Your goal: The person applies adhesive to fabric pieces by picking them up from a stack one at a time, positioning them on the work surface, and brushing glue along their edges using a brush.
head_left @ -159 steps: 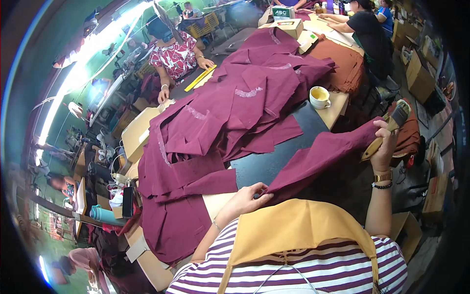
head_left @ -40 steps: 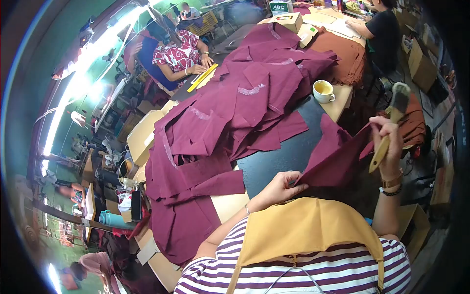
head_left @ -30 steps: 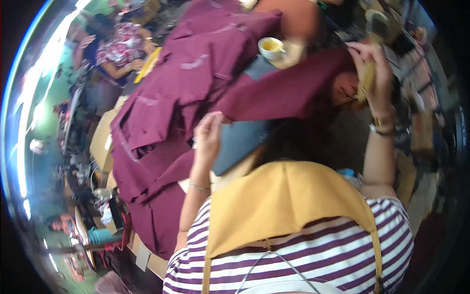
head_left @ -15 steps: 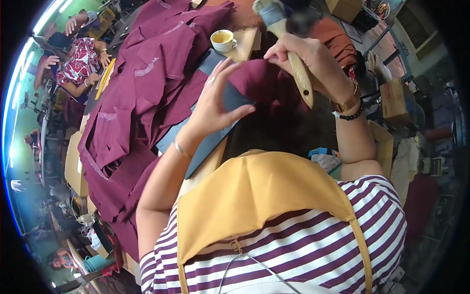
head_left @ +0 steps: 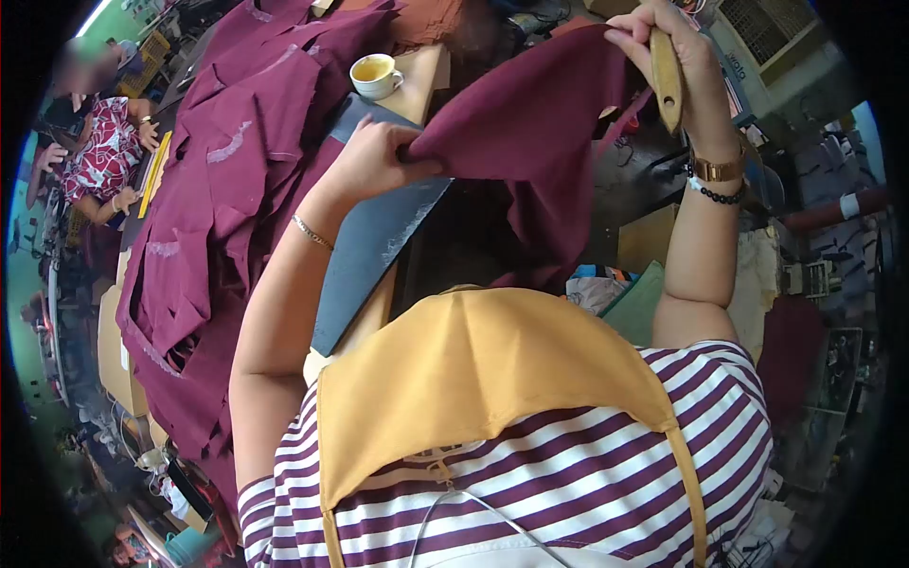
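Observation:
A maroon cloth piece [head_left: 525, 109] hangs in the air, stretched between both hands, with its lower part drooping. My left hand [head_left: 381, 161] pinches its left end above the dark board [head_left: 365, 256]. Raised at the upper right, my right hand [head_left: 663, 47] grips the cloth's other end and also the wooden handle of a brush [head_left: 668, 83]; the bristles are out of view. Maroon cloth pieces [head_left: 227, 189], several with whitish streaks, lie piled on the table at the left. A white cup [head_left: 376, 76] with yellowish contents stands beside the board.
A co-worker in a red and white patterned top [head_left: 99, 151] sits across the table by a yellow ruler [head_left: 155, 175]. Rust-coloured cloth [head_left: 417, 21] lies at the top. Cardboard [head_left: 647, 237] and bagged items [head_left: 598, 287] are low at the right.
The left hand, spread open half a second ago, has closed on the cloth. The right hand has moved up and right with brush and cloth, spreading the piece. The view has turned rightward.

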A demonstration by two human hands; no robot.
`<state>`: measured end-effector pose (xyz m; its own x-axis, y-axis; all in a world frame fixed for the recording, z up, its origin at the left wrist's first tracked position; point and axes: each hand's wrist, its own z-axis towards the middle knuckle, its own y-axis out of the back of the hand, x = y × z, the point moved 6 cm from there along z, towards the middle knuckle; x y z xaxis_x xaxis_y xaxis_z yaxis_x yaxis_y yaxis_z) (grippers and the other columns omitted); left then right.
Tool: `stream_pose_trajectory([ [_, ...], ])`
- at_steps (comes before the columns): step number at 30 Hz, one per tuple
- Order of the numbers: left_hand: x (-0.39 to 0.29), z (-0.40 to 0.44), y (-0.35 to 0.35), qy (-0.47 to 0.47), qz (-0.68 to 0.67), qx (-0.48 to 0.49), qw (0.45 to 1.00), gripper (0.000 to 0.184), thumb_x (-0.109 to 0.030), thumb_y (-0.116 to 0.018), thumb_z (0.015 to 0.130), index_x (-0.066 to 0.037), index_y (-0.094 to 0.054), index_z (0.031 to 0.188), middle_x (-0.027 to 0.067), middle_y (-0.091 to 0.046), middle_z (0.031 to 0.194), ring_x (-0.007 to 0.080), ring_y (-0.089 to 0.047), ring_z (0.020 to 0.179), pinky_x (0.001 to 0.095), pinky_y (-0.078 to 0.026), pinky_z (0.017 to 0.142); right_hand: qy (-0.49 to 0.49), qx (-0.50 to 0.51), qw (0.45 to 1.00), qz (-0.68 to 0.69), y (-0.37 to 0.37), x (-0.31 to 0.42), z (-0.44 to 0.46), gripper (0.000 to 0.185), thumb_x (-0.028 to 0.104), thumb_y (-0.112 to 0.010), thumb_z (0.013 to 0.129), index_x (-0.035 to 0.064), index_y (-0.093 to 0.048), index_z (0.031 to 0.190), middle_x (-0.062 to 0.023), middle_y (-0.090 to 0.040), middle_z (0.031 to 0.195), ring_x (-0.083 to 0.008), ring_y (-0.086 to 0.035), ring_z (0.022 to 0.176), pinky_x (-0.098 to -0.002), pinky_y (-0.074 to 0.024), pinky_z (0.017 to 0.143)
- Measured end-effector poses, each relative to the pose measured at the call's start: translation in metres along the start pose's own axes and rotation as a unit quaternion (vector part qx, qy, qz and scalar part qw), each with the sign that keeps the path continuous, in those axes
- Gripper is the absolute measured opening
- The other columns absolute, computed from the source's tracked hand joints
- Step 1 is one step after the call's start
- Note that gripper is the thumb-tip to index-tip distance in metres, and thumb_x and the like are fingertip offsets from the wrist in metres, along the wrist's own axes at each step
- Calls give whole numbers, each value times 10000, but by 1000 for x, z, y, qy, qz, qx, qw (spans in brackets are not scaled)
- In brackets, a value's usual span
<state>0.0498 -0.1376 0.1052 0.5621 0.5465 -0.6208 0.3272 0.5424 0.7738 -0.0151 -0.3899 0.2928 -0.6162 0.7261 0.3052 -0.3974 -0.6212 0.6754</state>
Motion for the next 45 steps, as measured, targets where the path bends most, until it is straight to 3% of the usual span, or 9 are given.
stream_pose_trajectory([
  [9, 34, -59, -63, 29, -457, -87, 885, 281, -117, -706, 889, -35, -649, 1152, 30, -700, 1095, 111, -635, 982, 291, -475, 947, -98, -15, 995, -28, 14, -55, -24, 250, 11, -689, 885, 48, -449, 824, -59, -694, 906, -101, -632, 888, -254, -497, 814],
  [13, -42, -103, -68, -192, 22, -135, 972, 306, -117, -722, 848, -58, -627, 1133, 130, -696, 1024, 332, -650, 1027, 440, -432, 1041, -17, -2, 998, 65, 26, -74, -32, 241, -17, -681, 878, 53, -453, 843, -61, -702, 918, -107, -657, 893, -243, -500, 789],
  [18, 5, -111, -54, 15, -188, -341, 921, 137, -27, -662, 893, -19, -576, 999, 172, -656, 769, 260, -687, 668, 355, -518, 599, -19, -14, 999, 40, 11, -87, -31, 235, -3, -667, 899, 41, -447, 830, -36, -632, 863, -129, -671, 959, -257, -505, 811],
  [26, 97, -64, 148, 32, -31, -461, 886, 176, -115, -561, 983, -27, -660, 1098, 23, -678, 982, 81, -606, 884, 239, -484, 808, 147, -119, 975, -112, -57, -83, 73, 181, 27, -649, 912, 51, -492, 824, -17, -505, 771, -122, -544, 774, -295, -495, 775],
  [29, 27, -114, 196, -129, 51, -552, 822, 217, -49, -496, 977, -8, -630, 1142, 76, -674, 1041, 128, -625, 949, 267, -487, 861, 80, -127, 855, 497, -57, -102, 101, 254, 196, -514, 1010, 72, -499, 790, -10, -521, 781, -147, -549, 762, -328, -504, 806],
  [30, -12, -138, 189, -93, 102, -600, 788, 125, -25, -541, 967, 27, -652, 992, 50, -648, 937, 109, -615, 841, 248, -489, 769, 87, -96, 885, 448, -53, -103, 103, 388, 324, -388, 1047, 85, -495, 761, 1, -542, 790, -154, -593, 840, -363, -511, 849],
  [35, 21, -242, 93, 23, 171, -415, 893, 231, 95, -503, 914, -27, -617, 1076, 133, -692, 1109, 241, -668, 1061, 426, -461, 1006, -124, 98, 853, 497, -115, -51, -24, 310, 232, -412, 1020, 56, -531, 795, -217, -654, 1185, -38, -443, 595, -164, -371, 533],
  [41, 58, -313, -50, 186, 143, -183, 955, 358, 122, -541, 779, -50, -571, 1092, 106, -673, 1153, 300, -584, 1208, 550, -294, 1126, 34, 208, 953, 216, -191, -26, -151, 104, 81, -719, 836, 63, -630, 888, -83, -698, 848, -229, -637, 675, -309, -507, 610],
  [45, 43, -321, -41, 188, 121, -135, 965, 486, -369, -595, 839, -63, -518, 1209, 119, -682, 1129, 302, -600, 1169, 535, -249, 1145, 31, 135, 970, 199, -181, -41, -145, 283, 154, -823, 765, 75, -643, 968, -50, -654, 767, -231, -661, 707, -327, -527, 639],
])
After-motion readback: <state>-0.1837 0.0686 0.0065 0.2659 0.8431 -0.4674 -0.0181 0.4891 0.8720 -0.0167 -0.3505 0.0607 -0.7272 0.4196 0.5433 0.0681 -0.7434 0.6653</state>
